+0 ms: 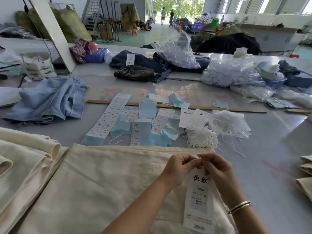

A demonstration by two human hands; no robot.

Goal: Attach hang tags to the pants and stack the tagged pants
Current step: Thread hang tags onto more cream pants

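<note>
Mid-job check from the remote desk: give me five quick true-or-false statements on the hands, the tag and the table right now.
1. Both hands pinch the top of the hang tag. True: left hand, right hand.
2. The tag lies over cream pants. True.
3. The light blue jeans lie to the right. False: far left.
4. A bracelet is on the left wrist. False: right wrist.
5. Loose white strings lie beyond the cream pants. True.

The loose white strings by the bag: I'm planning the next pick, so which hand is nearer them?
Right. The right hand lies just below the loose white strings; the left hand is further left, both pinching the hang tag.
</note>
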